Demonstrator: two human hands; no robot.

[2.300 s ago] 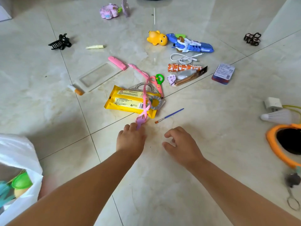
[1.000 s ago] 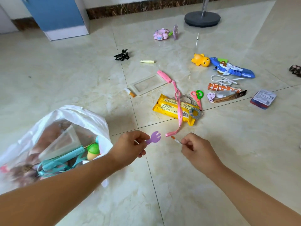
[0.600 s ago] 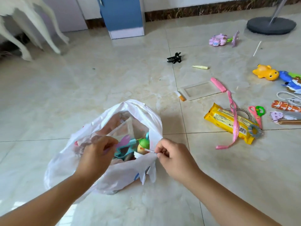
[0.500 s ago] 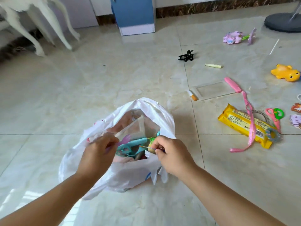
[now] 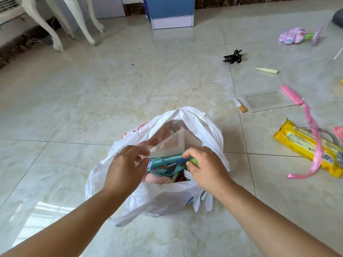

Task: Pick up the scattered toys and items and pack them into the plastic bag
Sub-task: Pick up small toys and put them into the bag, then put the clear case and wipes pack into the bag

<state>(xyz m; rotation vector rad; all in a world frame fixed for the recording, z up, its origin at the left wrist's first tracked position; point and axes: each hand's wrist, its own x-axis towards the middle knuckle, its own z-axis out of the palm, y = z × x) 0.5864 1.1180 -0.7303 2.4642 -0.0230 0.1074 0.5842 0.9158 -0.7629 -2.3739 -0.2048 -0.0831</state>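
Observation:
The white plastic bag (image 5: 196, 125) stands open on the tiled floor, holding a clear box, a teal item (image 5: 167, 161), a green ball (image 5: 194, 161) and pink things. Both my hands are over its mouth. My right hand (image 5: 206, 167) pinches the thin blue paintbrush (image 5: 181, 161), whose tip points into the bag. My left hand (image 5: 126, 169) hovers at the left rim with loosely curled fingers; only a purple sliver shows beside them. Scattered to the right lie a yellow packet (image 5: 300, 145), a pink ribbon (image 5: 315, 143), a pink-edged clear pouch (image 5: 269, 100) and a black hair claw (image 5: 233, 57).
A pale yellow stick (image 5: 266, 70) and a lilac flower toy (image 5: 293, 35) lie further back right. An orange-tipped marker (image 5: 241, 106) sits by the pouch. White furniture legs (image 5: 55, 34) and a blue cabinet (image 5: 170, 10) stand at the back.
Both hands carried the purple fork and the paintbrush from the floor to the bag. Now they reach deeper into its mouth, and the fork no longer shows in my left hand.

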